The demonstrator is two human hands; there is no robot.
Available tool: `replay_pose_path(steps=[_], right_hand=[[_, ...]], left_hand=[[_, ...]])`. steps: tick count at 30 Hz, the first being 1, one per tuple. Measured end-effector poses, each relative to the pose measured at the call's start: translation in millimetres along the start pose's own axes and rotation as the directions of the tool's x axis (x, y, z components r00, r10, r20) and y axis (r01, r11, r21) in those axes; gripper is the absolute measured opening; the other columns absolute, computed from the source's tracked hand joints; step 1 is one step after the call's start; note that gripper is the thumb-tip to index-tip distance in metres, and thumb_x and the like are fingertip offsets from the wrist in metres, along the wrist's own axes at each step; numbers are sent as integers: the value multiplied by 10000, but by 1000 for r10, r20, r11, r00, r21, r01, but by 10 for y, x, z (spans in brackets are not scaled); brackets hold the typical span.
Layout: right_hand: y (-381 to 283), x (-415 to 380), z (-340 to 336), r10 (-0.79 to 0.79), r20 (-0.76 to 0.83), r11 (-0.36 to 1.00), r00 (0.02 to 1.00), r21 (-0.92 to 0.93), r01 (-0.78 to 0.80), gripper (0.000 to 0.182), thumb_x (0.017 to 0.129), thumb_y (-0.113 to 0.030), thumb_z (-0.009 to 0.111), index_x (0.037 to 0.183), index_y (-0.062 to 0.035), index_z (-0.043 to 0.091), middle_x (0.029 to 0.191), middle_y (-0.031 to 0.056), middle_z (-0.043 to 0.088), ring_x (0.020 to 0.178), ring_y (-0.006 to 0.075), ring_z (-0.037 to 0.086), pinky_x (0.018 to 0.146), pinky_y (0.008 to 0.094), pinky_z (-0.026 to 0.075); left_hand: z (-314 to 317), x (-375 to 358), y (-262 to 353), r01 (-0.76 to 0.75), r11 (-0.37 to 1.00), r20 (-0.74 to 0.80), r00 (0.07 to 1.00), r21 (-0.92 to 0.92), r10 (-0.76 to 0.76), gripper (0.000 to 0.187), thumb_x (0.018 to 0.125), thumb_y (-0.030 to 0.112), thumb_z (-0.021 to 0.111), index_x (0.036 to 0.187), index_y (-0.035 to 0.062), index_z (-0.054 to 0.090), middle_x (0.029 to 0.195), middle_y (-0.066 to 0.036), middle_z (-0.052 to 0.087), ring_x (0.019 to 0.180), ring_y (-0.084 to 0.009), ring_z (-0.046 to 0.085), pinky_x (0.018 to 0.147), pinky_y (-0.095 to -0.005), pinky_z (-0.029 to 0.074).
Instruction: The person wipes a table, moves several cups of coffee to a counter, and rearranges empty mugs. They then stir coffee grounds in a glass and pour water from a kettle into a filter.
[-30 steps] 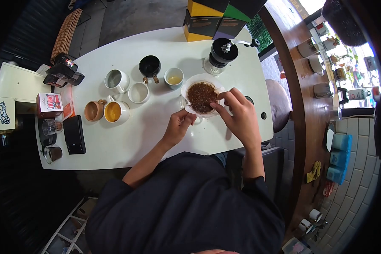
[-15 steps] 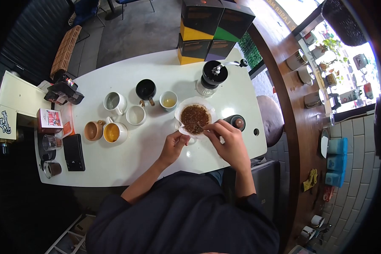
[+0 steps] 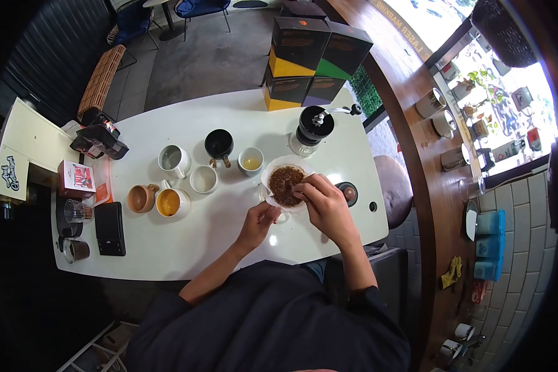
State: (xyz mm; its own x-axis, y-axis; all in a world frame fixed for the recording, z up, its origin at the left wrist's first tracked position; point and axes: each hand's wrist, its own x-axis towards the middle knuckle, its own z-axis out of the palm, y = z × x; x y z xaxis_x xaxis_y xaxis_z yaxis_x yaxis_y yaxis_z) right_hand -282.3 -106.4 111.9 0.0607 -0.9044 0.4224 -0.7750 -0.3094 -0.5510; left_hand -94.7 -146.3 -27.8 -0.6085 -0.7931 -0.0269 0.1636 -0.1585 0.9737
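A white paper filter (image 3: pixel 307 164) with wet brown coffee grounds (image 3: pixel 285 184) in it sits on the right half of the white table. My right hand (image 3: pixel 325 208) is over its right edge, fingers pinched together above the grounds; what they hold is too small to make out. My left hand (image 3: pixel 258 224) is closed at the lower left of the filter, and its fingertips hide whatever they grip. Left of the filter is a light cup (image 3: pixel 250 161) with pale yellow liquid. A hand grinder (image 3: pixel 314 127) stands behind it, and a round dark object (image 3: pixel 348 193) lies to the right.
Several cups stand left of centre, among them a black mug (image 3: pixel 219 144), a brown cup (image 3: pixel 141 198) and a mug with orange inside (image 3: pixel 172 203). Black boxes (image 3: pixel 301 43) are stacked at the back edge. A black flat device (image 3: pixel 110 228) and glasses lie at the left.
The view has tilted, so the table appears lower. My right hand has moved inward over the grounds, fingers nearer the filter's middle. My left hand stays at the filter's lower left.
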Motion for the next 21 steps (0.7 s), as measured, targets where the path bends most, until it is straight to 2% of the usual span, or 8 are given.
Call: replay_pose_path(steps=[2,9,11,14,19,21], right_hand=[[-1,6,-6,4,0,999,1000,-34,-4,147,823,33,687,958,-21,671,937,103,637,886,311,644,770,405,536],[-21,11,12,-18,-10,999,1000,27,19,124,810,43,681,918,-14,663,913,99,638,876,310,621,771,400,520],[-26,26,21,-9,-57,1000,998,-9,8,110,808,38,684,903,-14,666,897,98,636,882,305,604,786,397,507],[0,-1,33,3,-24,999,1000,-39,-4,98,809,31,684,894,-16,670,888,95,635,890,306,598,794,399,502],[24,-22,53,34,-48,999,998,40,-32,93,819,27,673,898,-21,673,891,91,645,887,299,593,804,394,497],[51,-31,68,18,-74,997,997,-72,-23,84,836,-18,664,916,-42,669,916,77,629,904,291,574,842,399,475]], left_hand=[[12,-2,13,0,1000,-5,1000,10,0,429,1050,401,572,904,3,636,755,16,557,738,-59,488,681,-254,421],[45,3,23,-66,998,-24,998,8,66,412,1053,372,574,909,-9,637,765,19,561,723,-59,488,676,-255,425],[55,1,21,-42,999,-31,999,-3,42,403,1053,368,576,923,-7,643,764,20,565,722,-57,493,678,-253,431],[58,7,40,-21,1000,-34,999,-6,21,392,1051,367,579,948,-4,654,769,21,577,723,-54,502,681,-251,441],[52,1,25,-6,1000,-32,999,14,7,393,1049,373,582,965,-3,662,779,22,590,727,-51,509,679,-249,449],[56,8,34,2,1000,-34,999,-1,-2,398,1048,378,582,975,-4,665,776,23,588,727,-51,510,678,-251,450]])
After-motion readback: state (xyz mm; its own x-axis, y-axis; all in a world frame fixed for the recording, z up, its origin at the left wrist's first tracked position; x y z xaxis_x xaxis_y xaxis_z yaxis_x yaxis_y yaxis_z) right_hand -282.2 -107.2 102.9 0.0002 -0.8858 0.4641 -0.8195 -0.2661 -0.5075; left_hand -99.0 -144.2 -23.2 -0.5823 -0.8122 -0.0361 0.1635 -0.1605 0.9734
